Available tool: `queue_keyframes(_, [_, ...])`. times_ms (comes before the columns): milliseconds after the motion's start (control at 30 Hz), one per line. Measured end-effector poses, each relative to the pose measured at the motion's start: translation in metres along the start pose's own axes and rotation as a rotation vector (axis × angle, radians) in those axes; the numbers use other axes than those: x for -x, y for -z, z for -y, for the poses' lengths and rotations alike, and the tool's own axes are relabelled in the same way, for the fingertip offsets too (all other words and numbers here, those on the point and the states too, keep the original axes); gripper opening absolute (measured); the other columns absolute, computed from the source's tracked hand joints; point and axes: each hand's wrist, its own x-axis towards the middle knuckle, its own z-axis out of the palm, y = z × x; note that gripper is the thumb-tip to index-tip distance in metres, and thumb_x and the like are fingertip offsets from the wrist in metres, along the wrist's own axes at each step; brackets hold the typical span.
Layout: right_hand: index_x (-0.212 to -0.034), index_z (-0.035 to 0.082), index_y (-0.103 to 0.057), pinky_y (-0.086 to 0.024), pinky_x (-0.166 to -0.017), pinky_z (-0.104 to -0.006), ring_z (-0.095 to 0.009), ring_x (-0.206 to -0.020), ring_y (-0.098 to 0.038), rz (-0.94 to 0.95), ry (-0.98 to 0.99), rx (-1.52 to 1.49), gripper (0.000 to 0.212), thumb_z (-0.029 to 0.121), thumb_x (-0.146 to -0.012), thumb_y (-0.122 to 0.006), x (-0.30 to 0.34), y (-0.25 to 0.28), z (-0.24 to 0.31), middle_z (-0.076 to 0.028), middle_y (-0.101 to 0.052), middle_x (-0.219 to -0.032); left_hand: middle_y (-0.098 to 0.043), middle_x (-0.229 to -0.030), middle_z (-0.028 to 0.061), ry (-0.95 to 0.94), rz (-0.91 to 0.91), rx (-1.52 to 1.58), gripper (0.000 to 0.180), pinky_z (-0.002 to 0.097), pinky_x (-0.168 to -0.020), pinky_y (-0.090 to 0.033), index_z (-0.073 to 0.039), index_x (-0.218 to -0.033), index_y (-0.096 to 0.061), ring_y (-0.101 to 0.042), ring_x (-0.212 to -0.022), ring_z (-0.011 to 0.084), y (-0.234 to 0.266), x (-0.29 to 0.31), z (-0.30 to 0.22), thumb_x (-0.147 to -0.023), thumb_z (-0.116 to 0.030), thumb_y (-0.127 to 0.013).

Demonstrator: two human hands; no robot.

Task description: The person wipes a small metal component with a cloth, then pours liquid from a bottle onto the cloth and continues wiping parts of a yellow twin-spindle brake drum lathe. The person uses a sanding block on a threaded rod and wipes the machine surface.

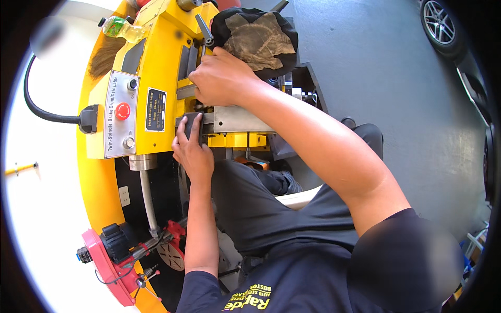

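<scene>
I sit at a yellow brake lathe [155, 62]. My left hand [194, 156] comes up from below, its fingers stretched over a dark flat rectangular piece [194, 131] on the metal slide. Two fingertips lie on top of that piece. My right hand [222, 78] reaches across above it, fingers curled in beside the metal ways; whatever they hold, if anything, is hidden. Just beyond that hand stands a clamp lever [205, 32]. A flat grey metal plate [242, 120] lies between my two arms, partly under the right forearm.
A stained brown rag [260, 40] rests on black cloth at the far end. The control panel [121, 112] with a red stop button faces me on the left. A plastic bottle [124, 28] and brush bristles [107, 60] are behind. A red drill press [112, 266] stands lower left.
</scene>
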Motion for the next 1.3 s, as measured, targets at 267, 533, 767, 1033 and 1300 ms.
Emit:
queue_keyframes(267, [-0.095, 0.011, -0.086, -0.047, -0.100, -0.0412, -0.026, -0.109, -0.074, -0.076, 0.020, 0.007, 0.023, 0.025, -0.089, -0.069, 0.000, -0.002, 0.000, -0.009, -0.083, -0.100, -0.048, -0.167, 0.0102, -0.139, 0.064, 0.148, 0.084, 0.0538, -0.124, -0.035, -0.028, -0.154, -0.066, -0.046, -0.144, 0.0444, 0.009, -0.006, -0.010, -0.081, 0.013, -0.062])
queue_keyframes(533, [-0.095, 0.007, -0.084, -0.049, -0.098, -0.0433, -0.029, -0.105, -0.076, -0.102, 0.072, 0.021, 0.027, 0.028, -0.088, -0.069, -0.003, -0.004, 0.002, -0.013, -0.082, -0.099, -0.050, -0.167, 0.0086, -0.098, 0.013, 0.116, 0.085, 0.0513, -0.123, -0.035, -0.033, -0.156, -0.065, -0.048, -0.144, 0.0397, 0.006, 0.027, -0.001, -0.082, 0.010, -0.062])
queue_keyframes(767, [-0.100, 0.008, -0.083, -0.048, -0.101, -0.0448, -0.030, -0.107, -0.073, -0.083, 0.065, 0.027, 0.028, 0.029, -0.096, -0.065, 0.000, 0.001, -0.003, -0.012, -0.081, -0.101, -0.050, -0.167, 0.0055, -0.115, -0.051, 0.085, 0.085, 0.0544, -0.116, -0.040, -0.038, -0.156, -0.064, -0.050, -0.136, 0.0398, -0.007, 0.019, -0.008, -0.084, 0.007, -0.065])
queue_keyframes(1033, [-0.099, 0.008, -0.082, -0.048, -0.101, -0.0447, -0.030, -0.108, -0.072, -0.008, 0.032, 0.031, 0.026, 0.028, -0.096, -0.066, -0.003, 0.006, 0.003, -0.012, -0.081, -0.101, -0.053, -0.165, 0.0047, -0.103, -0.089, 0.098, 0.086, 0.0543, -0.113, -0.043, -0.039, -0.157, -0.062, -0.052, -0.135, 0.0395, -0.007, 0.027, -0.015, -0.085, 0.007, -0.065])
queue_keyframes(1300, [-0.095, 0.007, -0.081, -0.049, -0.098, -0.0454, -0.032, -0.106, -0.072, 0.017, 0.017, 0.035, 0.025, 0.028, -0.096, -0.067, -0.005, 0.009, 0.005, -0.013, -0.080, -0.099, -0.054, -0.165, 0.0052, -0.053, -0.126, 0.095, 0.078, 0.0555, -0.112, -0.043, -0.040, -0.154, -0.066, -0.052, -0.134, 0.0393, -0.011, 0.022, -0.004, -0.087, 0.002, -0.065])
